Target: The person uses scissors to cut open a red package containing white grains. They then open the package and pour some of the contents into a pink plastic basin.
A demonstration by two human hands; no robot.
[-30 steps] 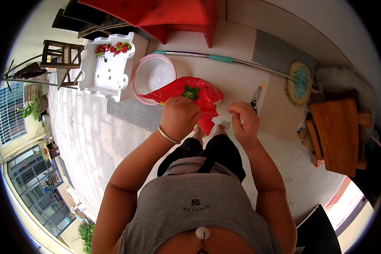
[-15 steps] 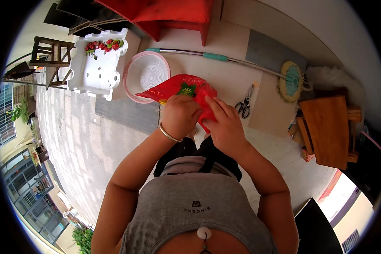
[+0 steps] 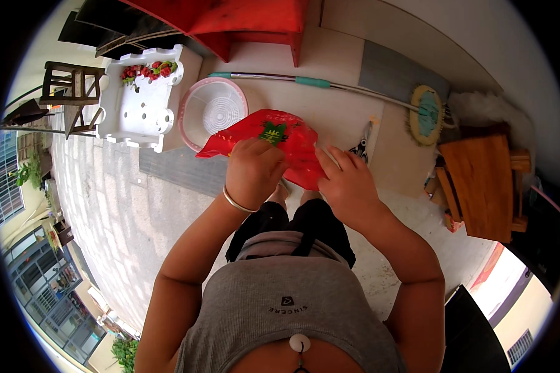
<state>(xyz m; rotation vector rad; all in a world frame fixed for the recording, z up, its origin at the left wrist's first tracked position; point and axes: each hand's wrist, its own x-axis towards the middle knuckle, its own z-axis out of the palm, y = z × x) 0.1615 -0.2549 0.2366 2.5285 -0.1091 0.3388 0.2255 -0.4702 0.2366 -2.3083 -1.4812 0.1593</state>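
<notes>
A red plastic bag (image 3: 292, 133) with a green printed patch is stretched between my two hands, in front of my waist. My left hand (image 3: 250, 173), with a pale bangle at the wrist, has its fingers curled closed on the bag's near left side. On the other side, my right hand (image 3: 350, 186) pinches the bag's right edge between thumb and fingers. What the bag holds, if anything, is hidden. Just beyond it stands a white plastic basket (image 3: 196, 115) with a pink rim. Black-handled scissors (image 3: 361, 149) lie on the floor, partly behind my right hand.
At the far left, a white foam box (image 3: 134, 127) holds several red and green pieces. A mop (image 3: 354, 89) lies across the floor beyond the bag. A wooden stool (image 3: 479, 186) stands at right, a dark wooden chair (image 3: 73, 87) at left, and red furniture (image 3: 249, 28) at the back.
My hands have moved apart, the right one shifting right and slightly nearer. The bag, bunched at its right side before, is now spread flatter and wider. The scissors are more covered.
</notes>
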